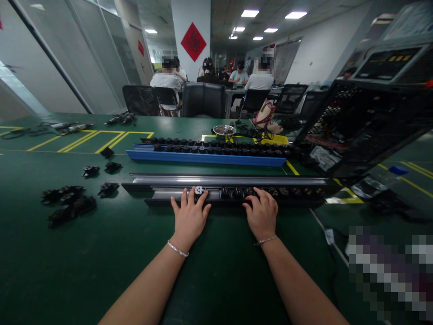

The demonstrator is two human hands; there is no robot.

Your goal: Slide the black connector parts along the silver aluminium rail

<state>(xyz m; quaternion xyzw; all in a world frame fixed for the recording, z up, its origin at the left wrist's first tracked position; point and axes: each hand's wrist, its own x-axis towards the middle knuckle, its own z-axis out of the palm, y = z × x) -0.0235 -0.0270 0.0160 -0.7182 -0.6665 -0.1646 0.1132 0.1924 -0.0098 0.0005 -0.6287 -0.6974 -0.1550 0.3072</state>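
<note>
My left hand (pixel 190 217) spreads its fingers over the front black metal channel (pixel 162 195). Its fingertips are at a small white-faced module (pixel 199 190) in that channel; whether they grip it is hard to tell. Farther right, my right hand (pixel 262 213) curls its thumb and fingers over the row of black modules (pixel 237 192) in the same channel. The fingers hide the part they hold. Just behind lies a second metal channel (pixel 216 180), its inner face silvery.
Behind is a blue rail (pixel 206 158) beside rows of black modules. Loose black modules (pixel 69 196) lie at left. A metal bowl (pixel 224 130), a yellow tray (pixel 275 139) and cables are at the back. An open computer case (pixel 352 122) stands right. People sit beyond.
</note>
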